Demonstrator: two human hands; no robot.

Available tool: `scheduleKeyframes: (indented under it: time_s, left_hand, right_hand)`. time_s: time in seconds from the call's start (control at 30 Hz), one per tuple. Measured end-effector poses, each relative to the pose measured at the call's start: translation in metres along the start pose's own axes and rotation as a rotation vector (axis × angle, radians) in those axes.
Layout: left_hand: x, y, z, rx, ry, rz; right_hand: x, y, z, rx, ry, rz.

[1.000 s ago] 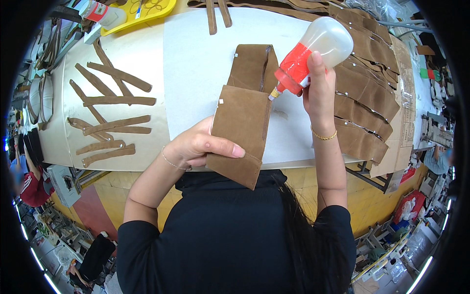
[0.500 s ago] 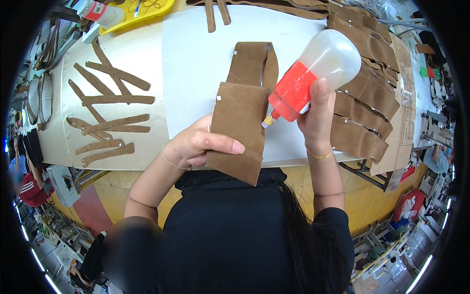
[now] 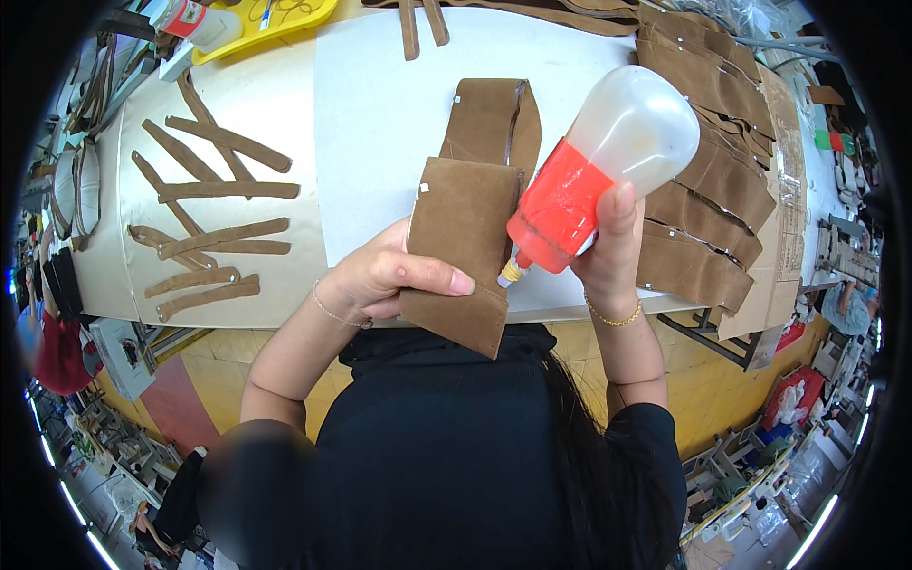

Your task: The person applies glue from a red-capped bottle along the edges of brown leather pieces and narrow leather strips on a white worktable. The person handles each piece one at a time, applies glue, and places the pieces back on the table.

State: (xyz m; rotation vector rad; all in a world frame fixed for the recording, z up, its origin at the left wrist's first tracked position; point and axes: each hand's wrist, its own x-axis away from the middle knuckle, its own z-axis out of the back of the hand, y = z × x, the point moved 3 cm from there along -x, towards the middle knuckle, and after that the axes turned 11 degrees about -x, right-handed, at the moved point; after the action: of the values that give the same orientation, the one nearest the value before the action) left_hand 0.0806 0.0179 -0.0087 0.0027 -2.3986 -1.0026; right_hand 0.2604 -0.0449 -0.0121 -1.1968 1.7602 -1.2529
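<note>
A brown suede-like panel point(image 3: 463, 214) is gripped at its left edge by my left hand point(image 3: 394, 275), thumb on top and fingers mostly hidden beneath. Its near end hangs past the table's front edge. My right hand point(image 3: 613, 242) is closed around a squeeze bottle point(image 3: 632, 133), cloudy white with a red band. The bottle is tipped with its yellow-wrapped nozzle point(image 3: 513, 274) down, at the panel's right edge near my left thumb tip. Directly beyond lies another brown piece point(image 3: 484, 119) with a dark line along its right side.
Several brown strips point(image 3: 228, 190) lie scattered on the left of the table. Brown panels point(image 3: 708, 204) overlap in a row at the right, on cardboard point(image 3: 787, 190). A yellow tray point(image 3: 275, 28) and a white jar point(image 3: 199, 24) stand at the far left.
My right hand has brought the bottle toward me, and its nozzle has slid down along the panel's right edge. My left hand and the panel have hardly moved.
</note>
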Motion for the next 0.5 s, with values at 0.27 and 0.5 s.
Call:
scheduleKeyframes:
  time_s: [0.27,0.5]
  left_hand:
    - [-0.003,-0.004,0.001,0.066,-0.023,-0.026]
    - [-0.001,-0.006,0.004,0.104,0.031,-0.013]
  right_hand:
    - [0.008,0.001,0.001,-0.146,0.028,-0.018]
    - [0.012,0.003,0.014,-0.012,-0.012,0.02]
